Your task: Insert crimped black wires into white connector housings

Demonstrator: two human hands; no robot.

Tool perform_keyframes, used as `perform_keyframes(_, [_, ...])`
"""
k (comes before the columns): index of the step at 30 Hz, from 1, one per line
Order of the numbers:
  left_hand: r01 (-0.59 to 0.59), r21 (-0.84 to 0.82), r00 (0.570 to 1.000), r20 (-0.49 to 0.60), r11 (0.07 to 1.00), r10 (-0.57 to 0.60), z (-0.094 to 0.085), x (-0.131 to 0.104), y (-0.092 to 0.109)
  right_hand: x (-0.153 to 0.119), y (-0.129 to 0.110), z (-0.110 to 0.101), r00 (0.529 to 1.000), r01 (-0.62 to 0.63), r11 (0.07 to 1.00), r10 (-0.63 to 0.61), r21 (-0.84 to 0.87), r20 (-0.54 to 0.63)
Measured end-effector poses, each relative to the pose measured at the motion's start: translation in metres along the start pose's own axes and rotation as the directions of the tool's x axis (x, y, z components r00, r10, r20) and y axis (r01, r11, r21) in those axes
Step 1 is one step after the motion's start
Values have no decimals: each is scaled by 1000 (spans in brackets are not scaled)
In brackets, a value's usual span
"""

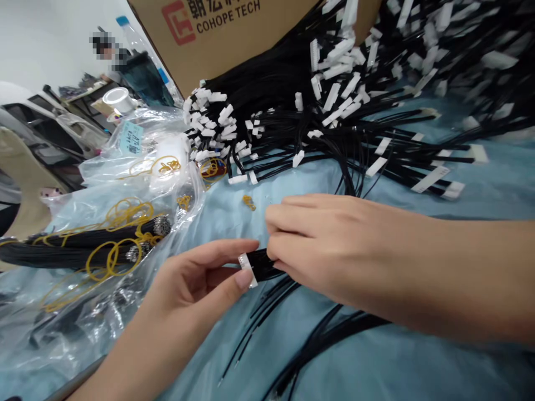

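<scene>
Between the thumb and fingers of my left hand is a white connector. Black wires run from its right side into my right hand, whose fingers are closed around them close to the connector. What the right fingertips do is partly hidden behind the knuckles. Below the hands, several loose black wires with bare metal tips lie on the blue cloth. Another bundle of black wires curves toward the front edge of the view.
A large heap of black cables with white connectors lies before a cardboard box. On the left, clear plastic bags, yellow rubber bands and bundled black wires spread out. A person is in the background.
</scene>
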State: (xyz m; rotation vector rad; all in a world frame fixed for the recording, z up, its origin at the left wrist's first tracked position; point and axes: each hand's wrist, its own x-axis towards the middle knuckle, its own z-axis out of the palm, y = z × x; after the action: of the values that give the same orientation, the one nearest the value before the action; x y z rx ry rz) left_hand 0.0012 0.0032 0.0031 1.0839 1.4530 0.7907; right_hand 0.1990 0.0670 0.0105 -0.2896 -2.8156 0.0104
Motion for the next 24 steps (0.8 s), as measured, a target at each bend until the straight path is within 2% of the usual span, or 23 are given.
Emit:
perform_keyframes(3, [-19, 29, 1000, -16, 999, 19, 0, 0, -3, -3, 0, 5, 998, -21, 998, 25, 56, -56])
perform_keyframes(8, [-131, 96, 991, -27, 987, 134, 4, 0, -1, -6, -4, 8, 995, -46, 998, 49, 38, -86])
perform_keyframes(11, [-208, 144, 975, -53, 967, 218, 7, 0, 4, -5, -8, 7, 995, -79, 996, 82, 47, -53])
perform_keyframes(14, [-211, 153, 973, -59, 965, 222, 9, 1, 6, -3, -10, 3, 993, -109, 993, 110, 47, -31])
perform_keyframes(17, [-156, 143, 986, -42, 977, 163, 9, 1, 6, 1, -10, -3, 990, -109, 992, 104, 55, 96])
perform_keyframes(21, [-82, 105, 996, -30, 991, 86, 10, 0, 7, 9, -10, -12, 949, -61, 997, 47, 37, 312])
perform_keyframes(24, [-21, 75, 1000, -11, 997, 22, 9, 0, 8, 10, -11, -12, 939, -10, 1000, 13, -10, 344])
